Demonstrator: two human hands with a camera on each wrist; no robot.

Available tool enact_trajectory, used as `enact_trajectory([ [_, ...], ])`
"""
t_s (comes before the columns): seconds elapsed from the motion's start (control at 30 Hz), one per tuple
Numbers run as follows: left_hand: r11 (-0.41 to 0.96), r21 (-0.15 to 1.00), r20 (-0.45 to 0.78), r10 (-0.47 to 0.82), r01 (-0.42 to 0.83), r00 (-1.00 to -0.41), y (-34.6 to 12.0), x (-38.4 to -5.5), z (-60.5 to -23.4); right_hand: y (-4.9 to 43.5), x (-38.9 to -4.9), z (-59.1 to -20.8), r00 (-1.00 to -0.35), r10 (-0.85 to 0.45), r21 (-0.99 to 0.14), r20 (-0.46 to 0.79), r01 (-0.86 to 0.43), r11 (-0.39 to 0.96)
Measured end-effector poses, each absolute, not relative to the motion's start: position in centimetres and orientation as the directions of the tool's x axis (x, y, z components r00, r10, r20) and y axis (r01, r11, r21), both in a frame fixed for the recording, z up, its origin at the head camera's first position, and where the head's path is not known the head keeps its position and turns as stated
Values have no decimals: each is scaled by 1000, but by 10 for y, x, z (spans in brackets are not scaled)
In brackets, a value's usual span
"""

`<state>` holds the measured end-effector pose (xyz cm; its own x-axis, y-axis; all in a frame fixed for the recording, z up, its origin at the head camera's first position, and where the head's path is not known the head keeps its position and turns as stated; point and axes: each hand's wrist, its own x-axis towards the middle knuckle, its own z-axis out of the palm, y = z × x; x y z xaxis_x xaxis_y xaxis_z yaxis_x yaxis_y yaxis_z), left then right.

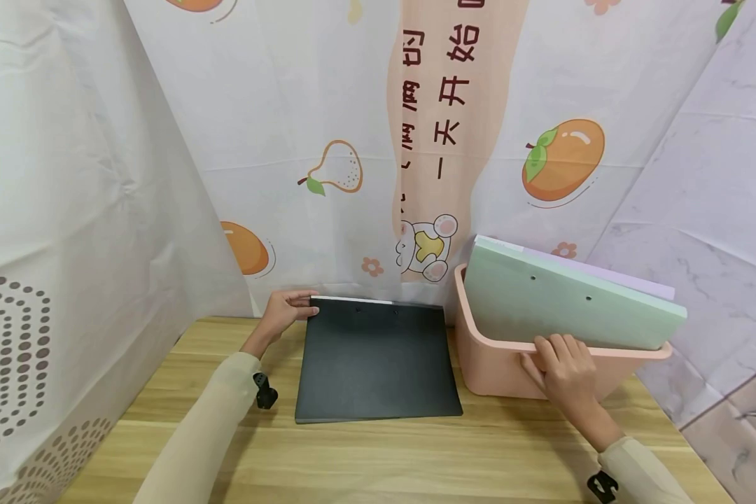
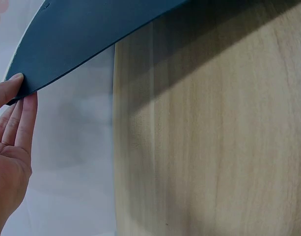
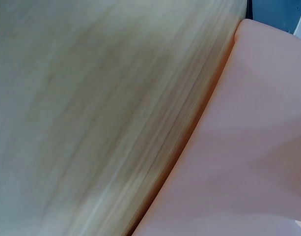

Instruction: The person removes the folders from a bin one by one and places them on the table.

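Inside of pink bin — mostly hidden

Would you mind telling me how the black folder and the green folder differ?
The black folder is dark, while the green folder is pale. The black folder is outside the pink bin, whereas the green folder slants inside it. The left hand pinches the black folder's corner, while the bin hides the green folder's lower part. Both have two small dots near the top edge.

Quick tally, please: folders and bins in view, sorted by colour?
Black folder: 1
Light green folder: 1
Lavender folder, mostly hidden behind the green: 1
Pink bin: 1
Total: 4
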<state>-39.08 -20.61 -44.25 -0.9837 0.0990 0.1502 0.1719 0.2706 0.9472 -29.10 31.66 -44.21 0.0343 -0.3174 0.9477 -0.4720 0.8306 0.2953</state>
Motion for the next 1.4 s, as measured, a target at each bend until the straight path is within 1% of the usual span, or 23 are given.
enact_trajectory([
  [0.2,274,947,148,102,171,-984,-207,-391,-448,315,-290,-442,53,-312,298,949,-475,828],
  [0.5,320,933,138,94,162,-986,-206,-391,-455,313,-289,-442,59,-306,296,950,-475,829],
  [0.93,325,935,115,109,144,-987,-204,-394,-456,314,-290,-442,54,-304,292,951,-475,830],
  [1.2,320,934,125,128,160,-984,-205,-396,-460,316,-291,-444,21,-304,278,952,-472,836],
  [1.4,322,932,135,119,166,-984,-204,-398,-463,316,-293,-444,36,-302,283,953,-468,837],
])
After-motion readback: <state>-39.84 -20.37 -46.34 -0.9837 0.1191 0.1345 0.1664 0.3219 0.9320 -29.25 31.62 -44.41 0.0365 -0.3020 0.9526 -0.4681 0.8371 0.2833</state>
